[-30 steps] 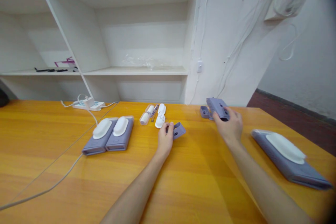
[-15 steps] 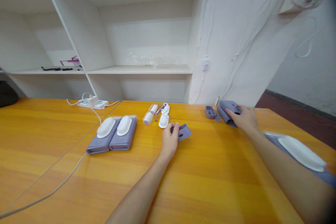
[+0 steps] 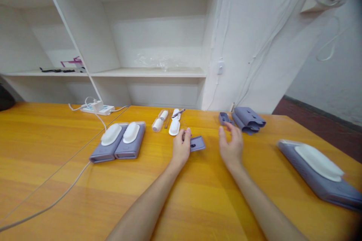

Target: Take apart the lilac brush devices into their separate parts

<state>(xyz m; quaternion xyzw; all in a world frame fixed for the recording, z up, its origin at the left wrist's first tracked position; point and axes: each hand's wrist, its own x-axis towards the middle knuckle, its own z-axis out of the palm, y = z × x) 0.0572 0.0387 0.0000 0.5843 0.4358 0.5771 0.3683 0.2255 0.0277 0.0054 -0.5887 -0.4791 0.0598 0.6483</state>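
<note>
The work stands on the orange wood-grain surface. The purple-grey hollow sleeve, seen gripped a half-second ago, is now found released; it is left at the far right of the surface near the wall, beside the small open purple-grey box. The right hand is drawn back towards the middle, with thumb and fingers parted and nothing seen held; its fingertips overlap the lower edge of the small box in view, and contact cannot be confirmed. The left hand is closed on the small purple-grey panel, which is pinched at its left end and kept in much the same place; whether its underside is touching the surface cannot be told. The slim pen-like rod is noted as shifted, being now laid across the upper part of the white moulded piece just beyond the left hand. By these changes the right hand is judged to be freed, and only the panel is judged to be under handling.
</note>
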